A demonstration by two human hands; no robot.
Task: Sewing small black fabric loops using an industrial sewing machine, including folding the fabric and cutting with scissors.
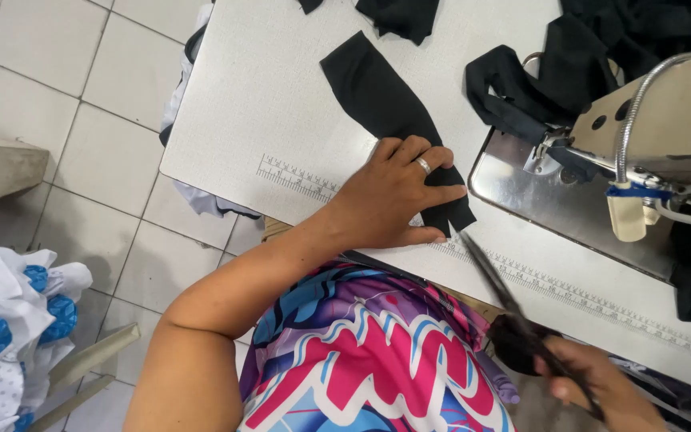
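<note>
A long black fabric strip lies flat on the white sewing table. My left hand, a ring on one finger, presses down on the strip's near end. My right hand grips black-handled scissors, whose blades point up toward the strip's near edge, right by my left thumb. The blade tips are at the fabric's edge; whether they are cutting it I cannot tell.
A sewing machine with a metal bed plate stands at the right, with more black fabric piled behind it. A printed ruler runs along the table's near edge. White and blue cloth is heaped on the tiled floor at left.
</note>
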